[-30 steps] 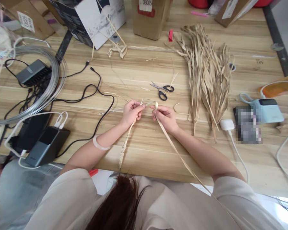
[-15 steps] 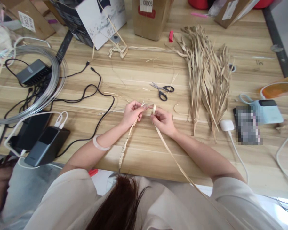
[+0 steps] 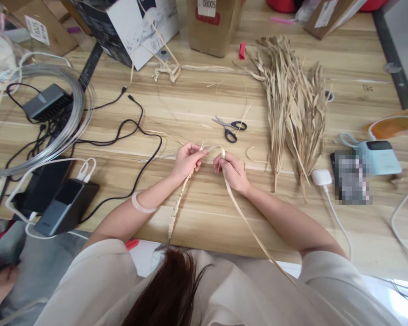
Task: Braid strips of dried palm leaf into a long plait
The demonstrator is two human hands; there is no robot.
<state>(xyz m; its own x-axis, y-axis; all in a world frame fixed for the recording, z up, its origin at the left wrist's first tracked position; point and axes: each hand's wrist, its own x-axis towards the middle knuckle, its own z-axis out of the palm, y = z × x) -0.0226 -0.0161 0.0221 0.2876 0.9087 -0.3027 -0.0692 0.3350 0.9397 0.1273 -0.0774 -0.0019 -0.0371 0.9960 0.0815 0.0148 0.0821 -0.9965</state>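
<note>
My left hand pinches the top of a braided straw cord that hangs down toward the table's near edge. My right hand is closed on a flat straw strip, bent into a small loop at the fingertips and trailing back over my right arm. Both hands meet over the wooden table, a few centimetres apart. Black-handled scissors lie just beyond them.
Two bundles of dried leaves lie to the right. A wire coil, black cables, chargers and a power bank fill the left. Cardboard boxes stand at the back. A phone and white adapter sit right.
My right hand has shifted slightly, folding the strip's loop tighter beside the left fingers. A person at the lower left has moved. The left hand has kept still.
</note>
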